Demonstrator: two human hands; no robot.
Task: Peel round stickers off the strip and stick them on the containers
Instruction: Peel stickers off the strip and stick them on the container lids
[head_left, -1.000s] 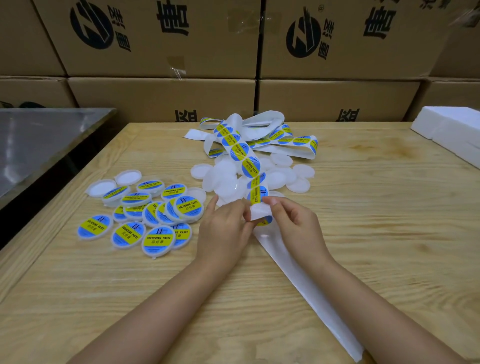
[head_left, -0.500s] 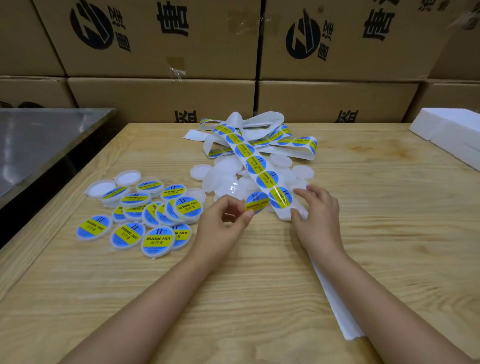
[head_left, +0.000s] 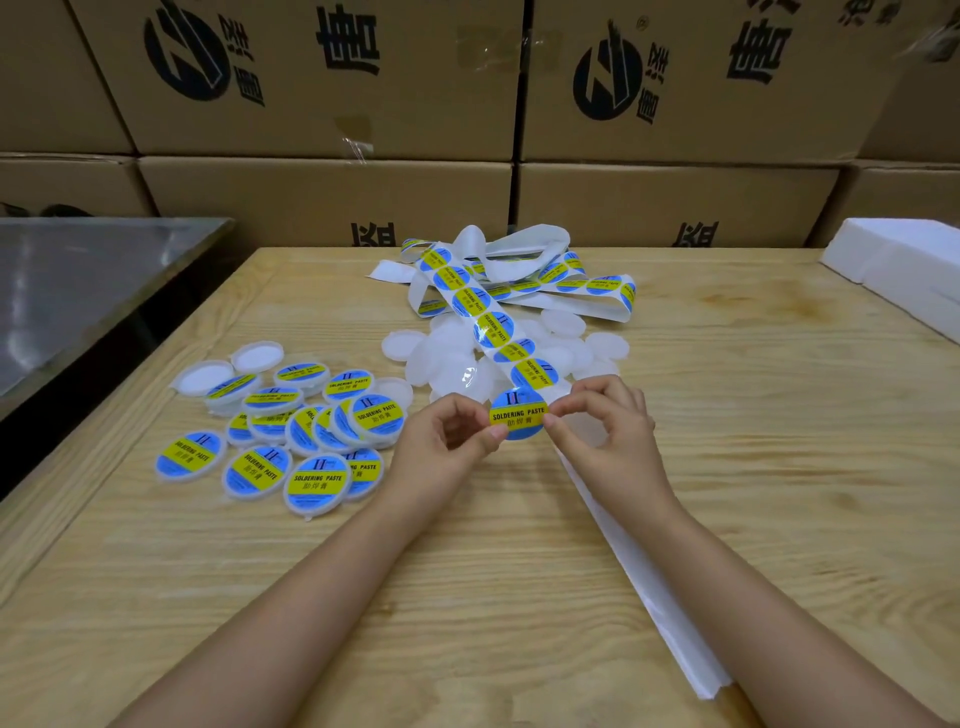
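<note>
A round blue and yellow sticker (head_left: 517, 415) reading "SOLDERING PASTE" is held flat between both hands. My left hand (head_left: 447, 441) pinches its left edge and my right hand (head_left: 605, 426) pinches its right edge. Behind it the sticker strip (head_left: 491, 325) runs back over a heap of plain white round containers (head_left: 452, 364) to a tangle of white backing paper. Several labelled containers (head_left: 317, 480) lie in a pile at the left. The empty backing (head_left: 639, 571) trails toward me under my right forearm.
Two unlabelled open lids (head_left: 208, 375) sit at the far end of the labelled pile. Stacked cardboard boxes (head_left: 332, 202) wall off the back of the wooden table (head_left: 779, 467). A white foam block (head_left: 904, 270) lies at the right edge; a metal surface (head_left: 78, 280) stands left.
The sticker has come off the strip: first both hands worked at the strip, then my left hand pulled the sticker free, and now both hands hold it flat between them.
</note>
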